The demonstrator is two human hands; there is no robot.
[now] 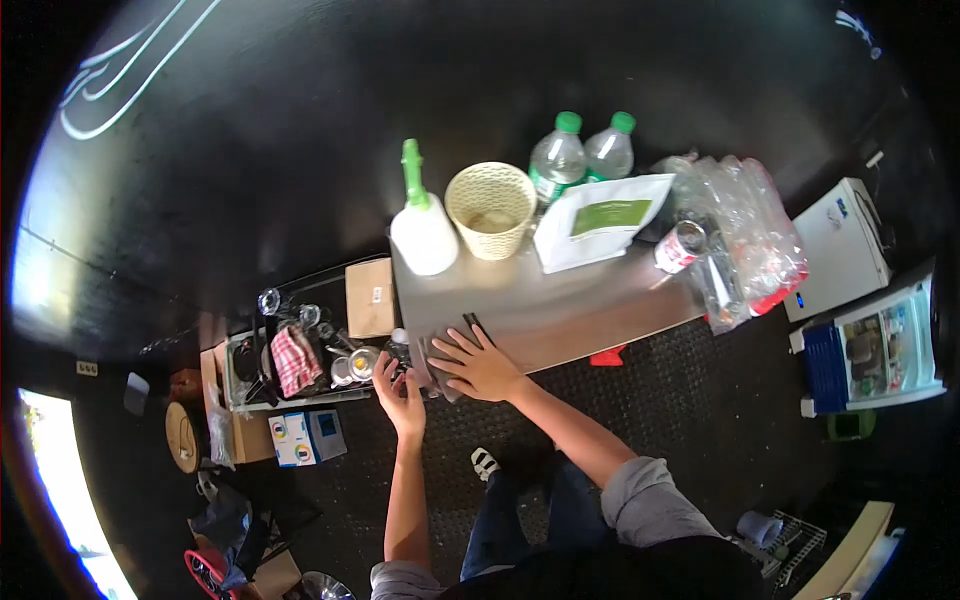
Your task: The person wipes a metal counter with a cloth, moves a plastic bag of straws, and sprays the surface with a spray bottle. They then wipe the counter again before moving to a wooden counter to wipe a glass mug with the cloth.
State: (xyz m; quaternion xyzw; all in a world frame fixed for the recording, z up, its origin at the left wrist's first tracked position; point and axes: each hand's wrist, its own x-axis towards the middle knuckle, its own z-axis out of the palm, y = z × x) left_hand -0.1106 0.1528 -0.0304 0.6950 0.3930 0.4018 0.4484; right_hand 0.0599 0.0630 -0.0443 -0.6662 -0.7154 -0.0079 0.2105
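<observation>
My right hand point(480, 368) lies flat with its fingers spread at the near left corner of the metal table point(520, 305). Under and beside its fingers is a dark grey, flat, soft-looking piece point(440, 352), partly hidden by the hand; I cannot tell whether it is cloth or plastic. My left hand point(402, 402) is raised just left of that corner, palm up, its fingers apart and slightly curled, holding nothing. Close to its fingertips are glass jars point(362, 362) on the lower surface to the left.
On the table stand a white spray bottle point(425, 240), a cream woven basket point(490, 205), green-capped bottles point(558, 160), a white pouch point(600, 225) and a can point(681, 247). Wrapped bottles point(745, 230) crowd the right end. A cardboard box point(371, 298) and checked cloth point(295, 360) are left.
</observation>
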